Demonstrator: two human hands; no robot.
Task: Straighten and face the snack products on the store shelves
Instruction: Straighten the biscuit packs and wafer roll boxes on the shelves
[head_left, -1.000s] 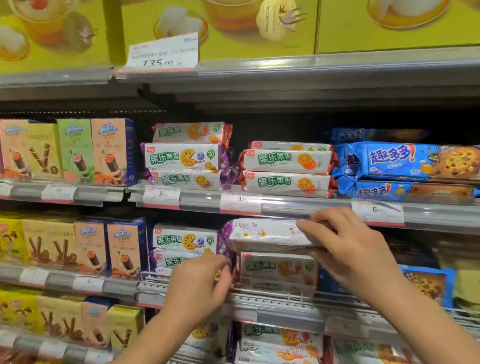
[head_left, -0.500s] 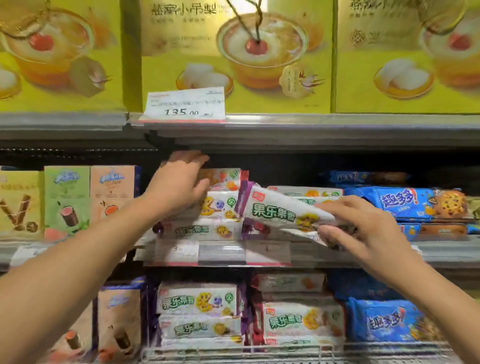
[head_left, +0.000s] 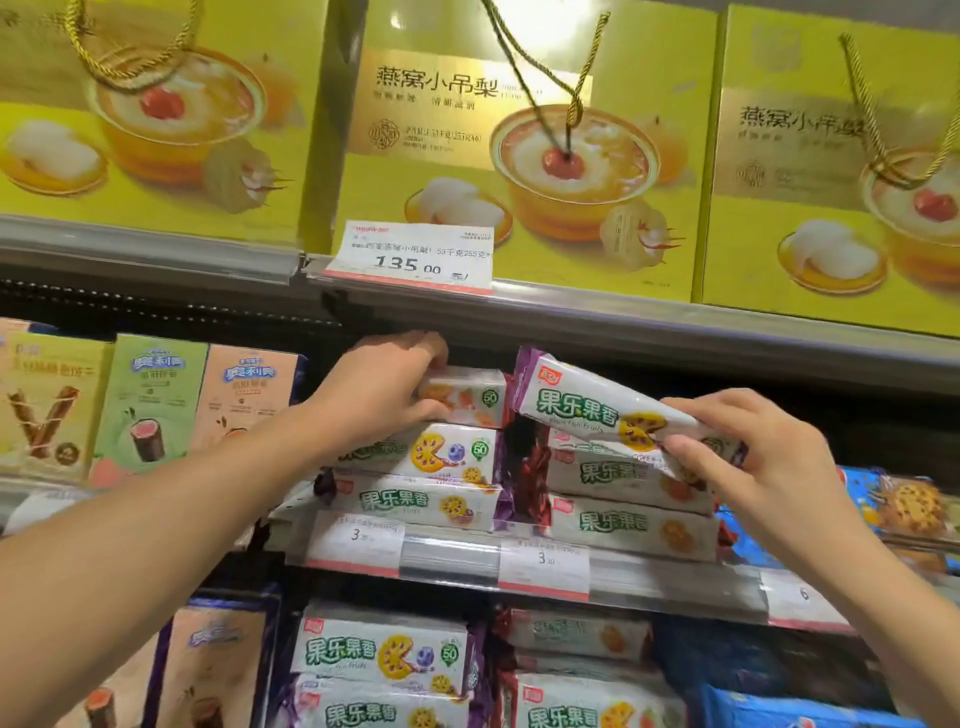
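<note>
At the centre of the frame we face a store shelf (head_left: 545, 569) of white snack packets stacked in two short piles. Our left hand (head_left: 379, 384), centre-left, curls its fingers over the top packet (head_left: 467, 397) of the left pile, seemingly to steady or square it. Our right hand (head_left: 748, 457), centre-right, pinches a purple-ended packet (head_left: 597, 410) between thumb and fingers, holding it tilted just above the right pile (head_left: 623, 504), probably so it can be laid on top, label forward.
</note>
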